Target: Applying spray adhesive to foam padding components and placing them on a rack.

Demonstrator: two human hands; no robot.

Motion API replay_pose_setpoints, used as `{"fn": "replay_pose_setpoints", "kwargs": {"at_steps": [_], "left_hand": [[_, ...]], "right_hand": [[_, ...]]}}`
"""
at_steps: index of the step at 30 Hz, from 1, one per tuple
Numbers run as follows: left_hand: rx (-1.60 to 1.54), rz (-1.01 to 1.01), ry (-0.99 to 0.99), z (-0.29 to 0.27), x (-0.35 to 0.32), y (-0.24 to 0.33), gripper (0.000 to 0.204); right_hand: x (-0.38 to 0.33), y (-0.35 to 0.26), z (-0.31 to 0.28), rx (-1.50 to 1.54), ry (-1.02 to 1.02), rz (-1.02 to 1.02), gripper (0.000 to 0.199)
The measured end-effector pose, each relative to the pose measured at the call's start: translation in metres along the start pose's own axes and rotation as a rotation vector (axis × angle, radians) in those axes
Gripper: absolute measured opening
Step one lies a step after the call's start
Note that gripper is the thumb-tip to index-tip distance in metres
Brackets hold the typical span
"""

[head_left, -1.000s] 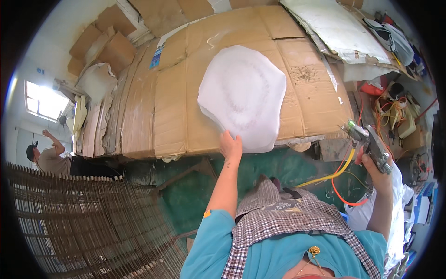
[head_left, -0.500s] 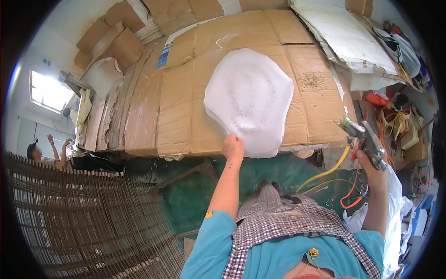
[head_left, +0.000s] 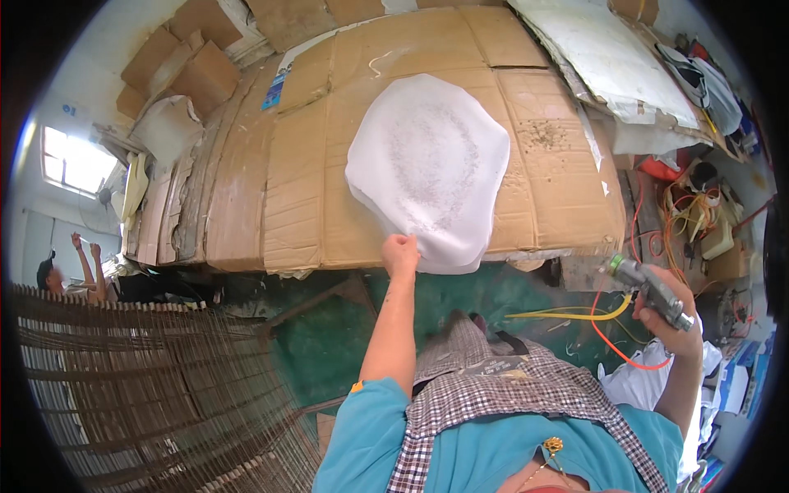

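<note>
A rounded white foam-like pad (head_left: pixel 440 177) lies on the cardboard-covered table, with a ring of grey specks on its top. My left hand (head_left: pixel 400 253) pinches the pad's near-left edge, its fingers closed. At the right, off the table's near edge, my right hand (head_left: pixel 675 302) grips a metal spray gun (head_left: pixel 645 285) with a green part at its front end. The gun's nozzle end points left. Part of the grip is hidden by my fingers. An orange hose (head_left: pixel 620 357) and a yellow hose (head_left: pixel 575 315) run near the gun.
Flattened cardboard (head_left: pixel 304 189) covers the tabletop. At the back right lies a white sheet stack (head_left: pixel 604 62). A rack of thin wires or rods (head_left: pixel 140 378) stands at the lower left, with another person (head_left: pixel 70 275) beyond it. Tangled hoses (head_left: pixel 699 205) hang at the right.
My right hand has moved down and outward with the spray gun, turning it. My left hand keeps its pinch on the pad's edge. The view has shifted slightly.
</note>
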State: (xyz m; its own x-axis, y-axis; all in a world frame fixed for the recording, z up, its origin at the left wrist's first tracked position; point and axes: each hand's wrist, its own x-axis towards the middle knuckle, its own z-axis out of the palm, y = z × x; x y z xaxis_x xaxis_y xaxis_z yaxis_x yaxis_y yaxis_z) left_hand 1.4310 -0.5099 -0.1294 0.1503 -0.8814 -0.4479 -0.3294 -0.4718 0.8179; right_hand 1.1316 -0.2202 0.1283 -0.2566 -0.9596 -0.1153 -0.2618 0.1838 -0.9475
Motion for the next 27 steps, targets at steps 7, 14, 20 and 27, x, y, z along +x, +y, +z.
{"fn": "replay_pose_setpoints", "kwargs": {"at_steps": [7,14,20,27], "left_hand": [[-0.408,0.003,0.045,0.014,-0.005,-0.017,0.018],[-0.563,-0.138,-0.155,0.038,-0.043,-0.017,0.031],[-1.076,0.132,-0.315,0.011,-0.057,0.045,0.051],[-1.349,0.753,-0.296,-0.172,-0.101,0.119,0.05]], "right_hand": [[0.033,-0.002,0.029,0.213,0.047,-0.109,0.053],[0.033,0.005,0.026,0.136,-0.052,-0.131,0.051],[0.045,0.015,0.021,0.152,0.147,-0.117,0.033],[0.012,0.004,0.026,0.234,0.044,-0.087,0.061]]}}
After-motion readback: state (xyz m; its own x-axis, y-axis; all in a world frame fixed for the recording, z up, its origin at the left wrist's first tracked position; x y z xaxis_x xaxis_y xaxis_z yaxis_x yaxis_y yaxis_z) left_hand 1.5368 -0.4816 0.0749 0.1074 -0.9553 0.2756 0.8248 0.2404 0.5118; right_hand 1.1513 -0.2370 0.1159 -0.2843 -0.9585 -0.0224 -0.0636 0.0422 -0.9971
